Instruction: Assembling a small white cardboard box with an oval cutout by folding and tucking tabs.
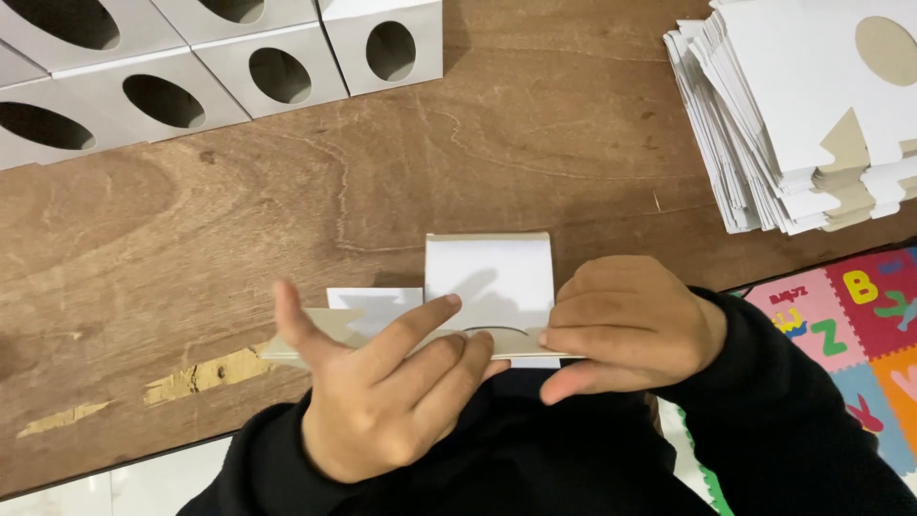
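While both hands work at the near edge of the brown wooden table [401, 172], a flat white cardboard box blank [489, 277] lies between them, half folded, with one square panel standing up toward the far side and a smaller flap [374, 304] showing to its left. The left hand [382, 392] is turned palm up with its fingers [420, 320] spread loosely; they slip under and over the grey-brown near edge of the blank, the thumb pointing up and apart from the rest. The right hand [635, 325] is curled, its fingertips pressing down along the same edge, thumb tucked beneath, so it pinches the card. Both wrists come out of black sleeves [802, 420].

At the far left of the table stand several folded white cardboard boxes with oval cut-out windows [277, 72], set side by side and touching. At the far right corner rests a tall, slightly fanned stack of flat white cardboard blanks [764, 124], well apart from the hands. Below the table on the right, a foam floor mat of coloured squares with letters [860, 325] shows beside the right sleeve; pale floor tile [115, 483] shows at lower left.
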